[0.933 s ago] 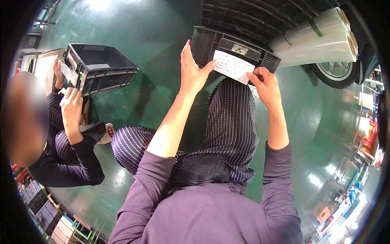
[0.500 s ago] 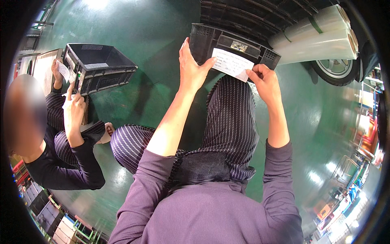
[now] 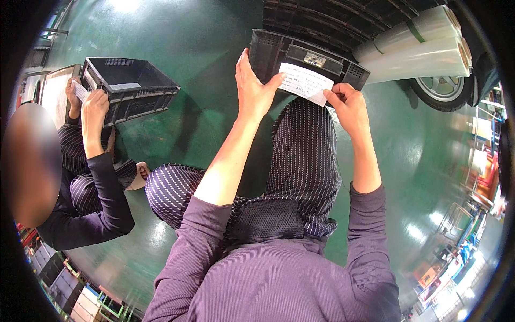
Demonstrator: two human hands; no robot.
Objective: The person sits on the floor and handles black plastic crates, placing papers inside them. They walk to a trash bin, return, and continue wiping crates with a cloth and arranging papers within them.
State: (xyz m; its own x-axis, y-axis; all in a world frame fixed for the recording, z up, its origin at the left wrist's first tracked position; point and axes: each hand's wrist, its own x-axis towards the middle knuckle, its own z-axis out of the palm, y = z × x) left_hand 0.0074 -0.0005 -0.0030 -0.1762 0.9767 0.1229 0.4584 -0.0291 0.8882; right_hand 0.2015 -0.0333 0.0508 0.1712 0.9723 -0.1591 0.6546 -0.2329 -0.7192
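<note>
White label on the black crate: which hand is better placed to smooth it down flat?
Probably the left hand: it lies open against the black crate at the edge of the white label. The right hand is pinching the label's lower corner.

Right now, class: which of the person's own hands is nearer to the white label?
Right. The right hand pinches the label at its right corner. The left hand lies flat on the black crate, with its thumb just reaching the label's left edge.
</note>
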